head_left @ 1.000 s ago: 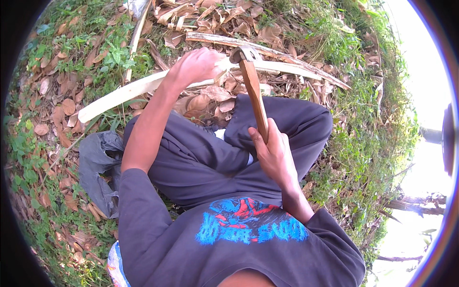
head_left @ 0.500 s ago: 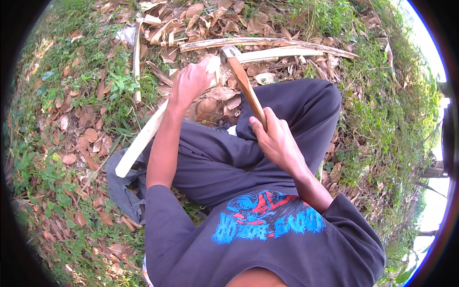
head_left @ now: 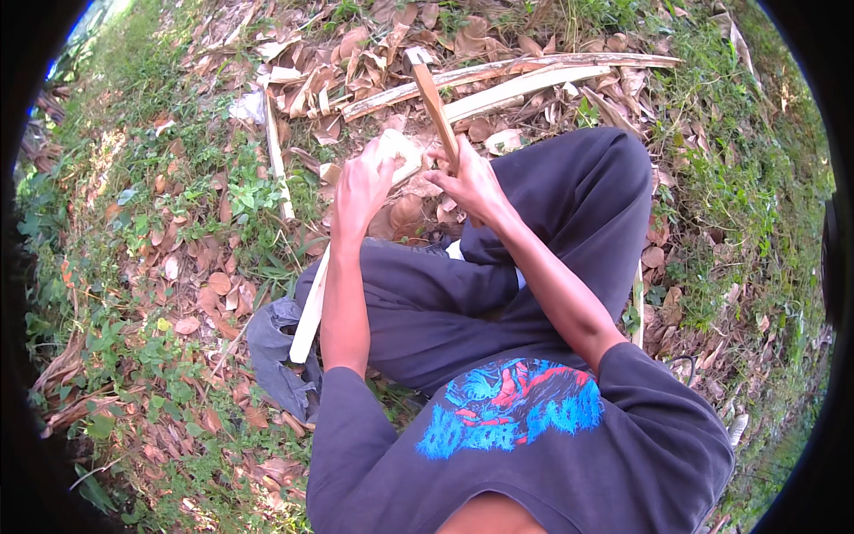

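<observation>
Pale flat wooden strip [head_left: 311, 311]: left hand [head_left: 363, 169] grasping, 11 o'clock
Brown wooden-handled metal-headed tool [head_left: 434, 102]: right hand [head_left: 470, 182] grasping, 1 o'clock

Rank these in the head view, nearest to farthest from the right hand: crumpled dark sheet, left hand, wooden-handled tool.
1. Wooden-handled tool: in the grip of the right hand.
2. Left hand: to its left, a short gap away.
3. Crumpled dark sheet: lower left, on the ground.

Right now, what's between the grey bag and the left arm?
The pale stick: in the head view, its near end shows between the bag and the left arm, overlapping the bag's edge.
</observation>
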A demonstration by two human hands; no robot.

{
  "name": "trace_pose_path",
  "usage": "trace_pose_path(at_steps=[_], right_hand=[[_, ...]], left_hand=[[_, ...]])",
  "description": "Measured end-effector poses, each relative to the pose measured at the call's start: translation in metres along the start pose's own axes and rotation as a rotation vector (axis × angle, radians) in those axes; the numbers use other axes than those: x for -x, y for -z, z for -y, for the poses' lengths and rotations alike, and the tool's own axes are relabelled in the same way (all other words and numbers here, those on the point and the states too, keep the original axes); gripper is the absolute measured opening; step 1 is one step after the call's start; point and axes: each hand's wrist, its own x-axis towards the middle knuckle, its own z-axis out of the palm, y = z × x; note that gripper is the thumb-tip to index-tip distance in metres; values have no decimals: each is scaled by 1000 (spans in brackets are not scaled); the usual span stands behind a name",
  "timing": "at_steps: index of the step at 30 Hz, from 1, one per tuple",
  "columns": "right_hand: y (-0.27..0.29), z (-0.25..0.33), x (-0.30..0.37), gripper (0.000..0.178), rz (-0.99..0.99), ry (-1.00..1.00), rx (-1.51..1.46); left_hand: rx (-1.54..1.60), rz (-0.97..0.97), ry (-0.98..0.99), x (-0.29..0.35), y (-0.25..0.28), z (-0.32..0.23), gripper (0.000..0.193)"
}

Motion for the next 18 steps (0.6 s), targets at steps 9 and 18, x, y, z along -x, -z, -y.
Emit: trace_pose_path(at_steps=[9,18], right_hand=[[-60,-29,-48,60,-36,-84,-153],[-57,-36,-56,58,-31,-98,-232]], left_hand=[[98,74,51,-6,-3,14,35],[-19,-9,0,-16,22,0,41]])
